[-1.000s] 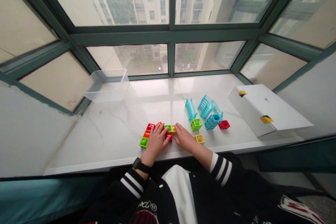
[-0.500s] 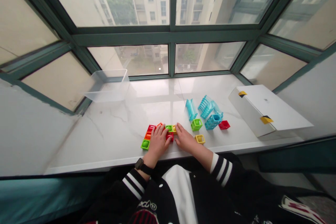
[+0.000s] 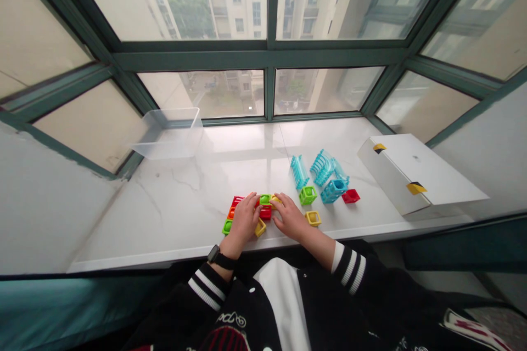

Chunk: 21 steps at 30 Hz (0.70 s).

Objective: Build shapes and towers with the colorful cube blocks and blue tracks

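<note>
White, grey-veined windowsill (image 3: 177, 225) beneath green-framed windows (image 3: 230, 90). Near its front edge, glossy red, orange, green and yellow openwork blocks (image 3: 265, 213) lie clustered; left hand (image 3: 244, 218) and right hand (image 3: 291, 217) touch them, fingers bent; whether gripping cannot be told.

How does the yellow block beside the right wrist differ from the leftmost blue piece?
The yellow block is short and boxy; the blue piece is long and ribbed. The yellow block sits near the front edge of the white sill; the blue piece lies farther back. Both rest on the sill, held by neither the left hand nor the right hand.
</note>
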### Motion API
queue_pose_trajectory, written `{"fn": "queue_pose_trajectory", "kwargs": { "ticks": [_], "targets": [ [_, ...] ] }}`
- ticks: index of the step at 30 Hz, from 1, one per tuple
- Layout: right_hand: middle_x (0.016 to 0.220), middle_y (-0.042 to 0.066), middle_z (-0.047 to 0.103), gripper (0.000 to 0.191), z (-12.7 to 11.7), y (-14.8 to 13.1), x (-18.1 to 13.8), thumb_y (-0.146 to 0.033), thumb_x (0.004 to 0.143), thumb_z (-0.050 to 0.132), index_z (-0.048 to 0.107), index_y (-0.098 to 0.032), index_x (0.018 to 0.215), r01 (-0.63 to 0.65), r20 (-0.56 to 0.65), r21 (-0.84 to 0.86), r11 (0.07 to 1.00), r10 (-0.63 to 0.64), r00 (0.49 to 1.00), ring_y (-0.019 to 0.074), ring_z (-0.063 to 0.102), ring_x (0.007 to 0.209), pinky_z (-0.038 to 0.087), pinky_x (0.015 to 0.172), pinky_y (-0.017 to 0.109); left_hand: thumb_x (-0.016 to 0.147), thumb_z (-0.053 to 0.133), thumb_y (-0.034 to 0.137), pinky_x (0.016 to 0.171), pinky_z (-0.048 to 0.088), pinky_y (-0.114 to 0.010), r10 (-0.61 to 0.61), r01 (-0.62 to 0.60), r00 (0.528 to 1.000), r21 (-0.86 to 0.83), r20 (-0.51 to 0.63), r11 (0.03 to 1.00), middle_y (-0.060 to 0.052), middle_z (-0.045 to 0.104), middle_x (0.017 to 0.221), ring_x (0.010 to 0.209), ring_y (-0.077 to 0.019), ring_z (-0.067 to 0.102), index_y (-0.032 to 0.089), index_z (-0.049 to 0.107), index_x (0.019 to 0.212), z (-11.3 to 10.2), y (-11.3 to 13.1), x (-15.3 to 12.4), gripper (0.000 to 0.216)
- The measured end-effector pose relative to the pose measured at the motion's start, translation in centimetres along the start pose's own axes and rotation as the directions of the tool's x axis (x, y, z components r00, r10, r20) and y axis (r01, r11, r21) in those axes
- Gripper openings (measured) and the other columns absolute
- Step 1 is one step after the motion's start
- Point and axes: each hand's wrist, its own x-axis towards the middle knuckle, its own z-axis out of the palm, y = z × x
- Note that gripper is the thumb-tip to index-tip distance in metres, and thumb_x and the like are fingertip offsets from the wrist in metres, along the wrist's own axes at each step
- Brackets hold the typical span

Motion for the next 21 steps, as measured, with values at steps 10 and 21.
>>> {"fn": "queue_pose_trajectory", "kwargs": {
  "ticks": [10, 21],
  "targets": [
    [0.120, 0.009, 0.071, 0.029, -1.7, -2.0, 0.2, -0.014, 0.095, 0.065, 0.073, -0.025, 0.121, 0.233, -0.057, 0.176, 0.957, -0.226, 0.972, 0.0253, 0.064, 0.115, 0.053, 0.105, 0.043, 0.105, 0.043, 0.034, 0.119, 0.046, -0.053, -0.053, 0.048, 0.996, -0.071, -0.074, 0.996, -0.010, 0.067, 0.142, 0.134, -0.0272, 0.061, 0.023, 0.066, 0.130, -3.9, -5.4, -1.8, 0.036],
    [0.111, 0.009, 0.065, 0.036, -0.6, -1.9, 0.1, -0.004, 0.088, 0.067, 0.071, -0.024, 0.118, 0.142, -0.024, 0.166, 0.976, -0.140, 0.990, 0.0247, 0.062, 0.107, 0.055, 0.098, 0.041, 0.104, 0.042, 0.023, 0.124, 0.042, -0.056, 0.102, -0.103, 0.992, -0.017, -0.073, 0.994, -0.007, 0.060, 0.153, 0.144, -0.0271, 0.053, 0.027, 0.059, 0.142, -2.5, -2.3, -2.3, 0.042]
  ]
}}
